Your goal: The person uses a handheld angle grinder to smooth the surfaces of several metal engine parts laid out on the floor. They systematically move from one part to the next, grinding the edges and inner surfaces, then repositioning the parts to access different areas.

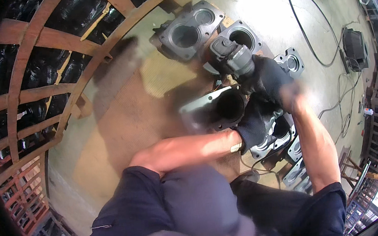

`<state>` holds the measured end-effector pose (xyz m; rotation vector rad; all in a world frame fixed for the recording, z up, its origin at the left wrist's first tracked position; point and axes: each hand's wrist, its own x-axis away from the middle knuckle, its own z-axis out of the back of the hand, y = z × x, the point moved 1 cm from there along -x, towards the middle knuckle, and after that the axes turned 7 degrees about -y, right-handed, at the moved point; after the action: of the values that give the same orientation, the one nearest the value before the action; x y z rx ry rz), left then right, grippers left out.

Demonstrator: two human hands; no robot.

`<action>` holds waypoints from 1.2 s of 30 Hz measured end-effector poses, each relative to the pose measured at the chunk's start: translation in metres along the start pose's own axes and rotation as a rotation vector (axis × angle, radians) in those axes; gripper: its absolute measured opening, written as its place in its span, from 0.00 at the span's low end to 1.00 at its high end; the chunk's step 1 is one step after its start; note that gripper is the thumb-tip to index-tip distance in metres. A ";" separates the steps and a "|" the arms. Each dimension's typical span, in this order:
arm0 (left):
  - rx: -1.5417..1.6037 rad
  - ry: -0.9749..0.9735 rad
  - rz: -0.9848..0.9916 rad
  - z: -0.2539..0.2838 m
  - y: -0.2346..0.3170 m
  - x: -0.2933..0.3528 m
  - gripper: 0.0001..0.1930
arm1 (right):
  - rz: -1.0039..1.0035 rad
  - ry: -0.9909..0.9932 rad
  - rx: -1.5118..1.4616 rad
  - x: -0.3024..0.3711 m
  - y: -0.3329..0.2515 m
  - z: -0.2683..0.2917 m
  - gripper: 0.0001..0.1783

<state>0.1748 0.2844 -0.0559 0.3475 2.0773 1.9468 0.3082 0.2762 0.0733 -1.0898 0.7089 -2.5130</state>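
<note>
My right hand (275, 81), in a black glove, is closed round the grip of a dark grey power tool (231, 57). Its bulky end points up and left, and its working end is hidden below my gloves. Close under it is my left hand (261, 122), gloved too, at the right edge of a metal casting (204, 111) with a large round bore. The left fingers are hidden, so whether they grip the casting or the tool does not show. Just beyond the tool sits another bored casting (254, 42).
A two-bore casting (203, 13) lies farther off, and smaller castings (291, 61) sit to the right. Brown cardboard (124, 111) covers the floor. Wooden crates (30, 51) with black-wrapped contents stand left. A black cable (314, 58) loops toward a dark box (354, 47).
</note>
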 end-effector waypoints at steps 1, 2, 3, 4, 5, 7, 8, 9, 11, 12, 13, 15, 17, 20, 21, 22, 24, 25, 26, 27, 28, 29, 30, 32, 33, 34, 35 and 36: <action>-0.050 0.061 -0.009 -0.001 -0.004 0.001 0.13 | -0.031 -0.030 0.023 0.001 -0.007 -0.001 0.30; 0.242 0.039 0.038 0.012 0.020 0.001 0.13 | -0.022 0.009 0.033 0.000 -0.001 -0.002 0.28; 0.534 0.040 0.089 0.027 0.045 0.000 0.13 | -0.024 0.059 0.018 0.000 0.001 0.000 0.27; 0.702 0.022 0.126 0.004 0.011 -0.014 0.13 | -0.025 0.109 0.002 0.000 0.003 0.004 0.26; 0.618 -0.042 0.111 0.004 0.019 -0.027 0.14 | -0.060 0.181 0.004 0.008 0.005 0.012 0.26; 0.692 -0.002 0.101 0.011 0.013 -0.033 0.14 | -0.097 0.182 0.004 -0.012 0.016 0.010 0.24; 0.899 0.036 0.068 0.010 0.021 -0.038 0.15 | -0.053 0.180 -0.013 -0.011 0.015 0.012 0.24; 0.668 -0.003 0.098 0.016 0.024 -0.037 0.15 | -0.060 0.153 0.000 -0.010 0.011 0.012 0.25; 0.483 -0.005 0.134 0.024 0.034 -0.025 0.15 | -0.066 0.100 0.023 -0.007 -0.002 0.012 0.26; 0.535 0.034 0.147 0.019 0.041 -0.007 0.14 | -0.058 0.070 0.064 -0.007 -0.009 0.007 0.26; 0.245 -0.043 0.080 0.025 0.035 -0.003 0.14 | -0.049 0.054 0.083 -0.008 -0.012 0.002 0.27; -0.346 -0.127 -0.114 0.039 0.038 -0.002 0.13 | -0.056 0.047 0.123 -0.004 -0.011 -0.001 0.27; -0.085 -0.159 -0.051 0.037 0.024 -0.011 0.12 | -0.061 0.067 0.061 -0.009 -0.014 0.004 0.25; 0.711 -0.044 0.240 0.010 -0.042 -0.039 0.12 | 0.047 0.132 -0.058 -0.034 -0.012 0.006 0.19; 0.684 -0.077 0.231 0.025 -0.020 -0.050 0.12 | 0.051 0.167 -0.093 -0.035 -0.006 0.015 0.18; 0.511 -0.137 0.228 0.042 0.002 -0.057 0.13 | 0.046 0.192 -0.073 -0.034 0.000 0.024 0.18; 0.312 -0.261 0.287 0.076 0.063 -0.068 0.13 | 0.052 0.250 0.000 -0.029 0.008 0.043 0.19; 0.275 -0.168 0.239 0.076 0.045 -0.073 0.13 | 0.086 0.233 0.011 -0.040 0.011 0.040 0.20; 0.238 -0.208 0.214 0.075 0.042 -0.076 0.13 | 0.091 0.233 0.031 -0.042 0.015 0.043 0.20; 0.202 -0.248 0.187 0.073 0.039 -0.078 0.13 | 0.089 0.225 0.046 -0.043 0.017 0.045 0.21; 0.326 -0.167 0.109 0.063 0.028 -0.076 0.13 | 0.077 0.201 0.056 -0.045 0.017 0.042 0.22; 0.448 -0.094 0.021 0.053 0.017 -0.072 0.12 | 0.057 0.161 0.062 -0.049 0.015 0.038 0.22; 0.557 -0.027 -0.070 0.044 0.005 -0.068 0.12 | 0.042 0.117 0.051 -0.052 0.011 0.032 0.23; 0.641 0.074 -0.063 0.034 0.005 -0.052 0.13 | -0.018 0.081 -0.056 -0.044 0.000 0.024 0.21; 0.579 0.097 -0.010 0.033 0.011 -0.043 0.12 | -0.058 0.064 -0.131 -0.037 -0.004 0.020 0.18; 0.517 0.117 0.045 0.033 0.015 -0.035 0.12 | 0.012 0.065 0.043 -0.031 -0.010 0.021 0.19; 0.325 0.209 0.087 0.031 0.021 -0.033 0.12 | 0.024 0.105 0.047 -0.032 -0.004 0.020 0.19; 0.470 0.160 0.051 0.032 0.025 -0.036 0.12 | 0.035 0.146 0.053 -0.035 0.006 0.017 0.19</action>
<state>0.2194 0.3029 -0.0319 0.3483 2.6490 1.5345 0.3445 0.2824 0.0592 -0.8755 0.6895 -2.5861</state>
